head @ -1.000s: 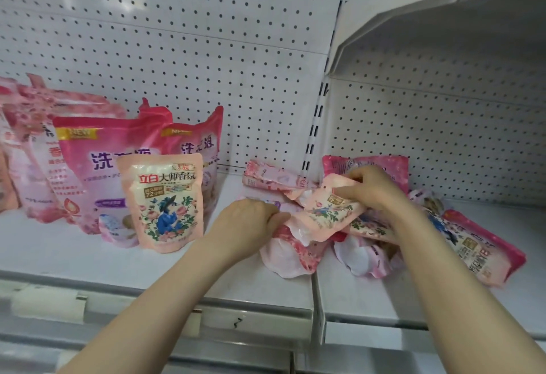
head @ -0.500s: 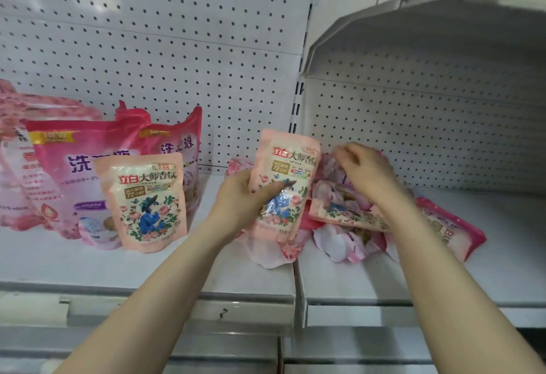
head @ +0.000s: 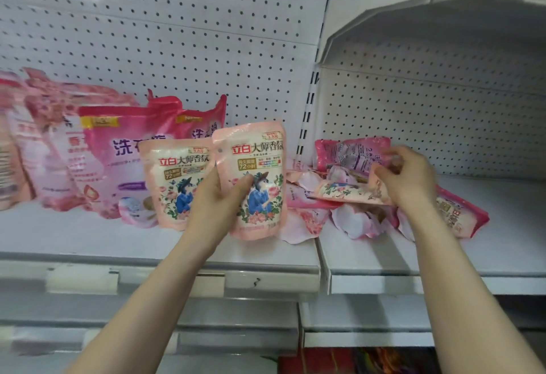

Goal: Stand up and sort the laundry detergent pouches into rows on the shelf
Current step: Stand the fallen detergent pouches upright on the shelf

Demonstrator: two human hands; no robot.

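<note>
My left hand (head: 217, 196) grips a small pale-pink floral pouch (head: 260, 163) upright, right beside a matching pouch (head: 172, 181) that stands on the white shelf (head: 88, 234). Behind these stand larger pink pouches (head: 118, 149). To the right lies a jumbled pile of pouches (head: 334, 205) across the shelf joint. My right hand (head: 407, 178) rests on that pile and pinches the end of a flat-lying floral pouch (head: 342, 193).
A white pegboard back wall (head: 177, 33) rises behind the shelf. An upper shelf (head: 428, 4) overhangs the right bay. A slotted upright (head: 310, 107) divides the two bays. The shelf's front rail carries label holders (head: 82, 280). Lower shelves show below.
My left hand has lifted a floral pouch out of the pile and carried it left, upright, next to the standing one. My right hand stayed on the pile and took another pouch's end.
</note>
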